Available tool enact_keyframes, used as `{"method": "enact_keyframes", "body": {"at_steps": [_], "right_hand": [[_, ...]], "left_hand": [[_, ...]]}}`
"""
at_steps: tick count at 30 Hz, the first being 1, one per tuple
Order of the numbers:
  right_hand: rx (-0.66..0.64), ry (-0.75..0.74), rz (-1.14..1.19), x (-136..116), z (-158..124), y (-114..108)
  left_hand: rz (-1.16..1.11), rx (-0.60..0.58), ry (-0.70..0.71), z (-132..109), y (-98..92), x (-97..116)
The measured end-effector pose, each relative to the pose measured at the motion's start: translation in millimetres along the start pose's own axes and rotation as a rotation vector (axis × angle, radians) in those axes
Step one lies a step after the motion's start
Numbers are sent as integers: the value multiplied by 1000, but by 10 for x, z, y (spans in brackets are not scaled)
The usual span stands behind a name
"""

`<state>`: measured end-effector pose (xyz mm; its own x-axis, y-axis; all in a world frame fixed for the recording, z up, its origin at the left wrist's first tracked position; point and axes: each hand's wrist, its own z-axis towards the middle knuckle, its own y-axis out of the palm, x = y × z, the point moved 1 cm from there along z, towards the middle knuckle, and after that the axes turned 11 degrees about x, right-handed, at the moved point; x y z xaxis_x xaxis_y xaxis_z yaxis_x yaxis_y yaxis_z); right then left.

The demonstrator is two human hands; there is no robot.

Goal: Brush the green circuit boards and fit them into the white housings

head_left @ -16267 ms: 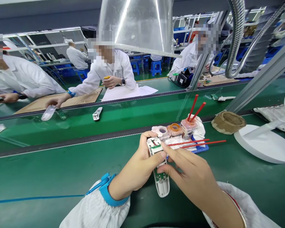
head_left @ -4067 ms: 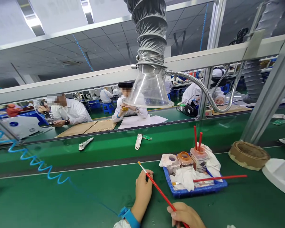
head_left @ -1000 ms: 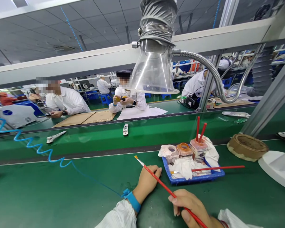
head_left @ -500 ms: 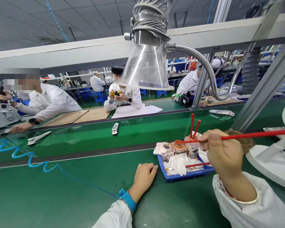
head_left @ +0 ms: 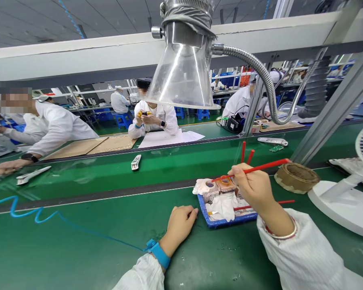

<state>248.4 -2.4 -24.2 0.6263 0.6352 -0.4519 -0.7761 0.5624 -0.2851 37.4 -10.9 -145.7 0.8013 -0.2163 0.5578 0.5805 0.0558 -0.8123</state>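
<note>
**Right hand (head_left: 254,189) pinches a red brush (head_left: 254,170) over the jars; left hand (head_left: 180,227) lies empty**

The right hand's thumb and fingers press together on the red handle, and its tip reaches left over a pale wrapped jar (head_left: 210,187) beside an orange-rimmed jar (head_left: 225,184). Whether the tip touches either jar, the view does not settle. These jars sit in a blue tray (head_left: 230,224) with a crumpled white cloth (head_left: 222,207), and a second red brush (head_left: 264,205) lies across the tray, partly behind the right hand. Two more red handles (head_left: 243,151) rise beyond that hand, their holder hidden.

The left hand rests on the green counter (head_left: 78,257) just left of the tray, fingers loosely curled around nothing, a blue wrist strap (head_left: 159,254) at its wrist.

Neither hand holds a device. The only white casings (head_left: 136,162) in view lie on the far counter, so how much work they have had, the pictures cannot show.
</note>
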Motion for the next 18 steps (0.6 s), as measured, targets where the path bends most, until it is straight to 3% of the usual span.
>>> {"method": "enact_keyframes", "body": {"at_steps": [3, 9, 18], "right_hand": [[-2, -8, -19, -31, 2, -6], [-182, -51, -2, 28, -68, 267], [48, -94, -59, -82, 24, -97]], "left_hand": [[-1, -1, 1, 2, 2, 1], [3, 1, 6, 3, 1, 5], [-8, -4, 16, -6, -18, 12]]}}
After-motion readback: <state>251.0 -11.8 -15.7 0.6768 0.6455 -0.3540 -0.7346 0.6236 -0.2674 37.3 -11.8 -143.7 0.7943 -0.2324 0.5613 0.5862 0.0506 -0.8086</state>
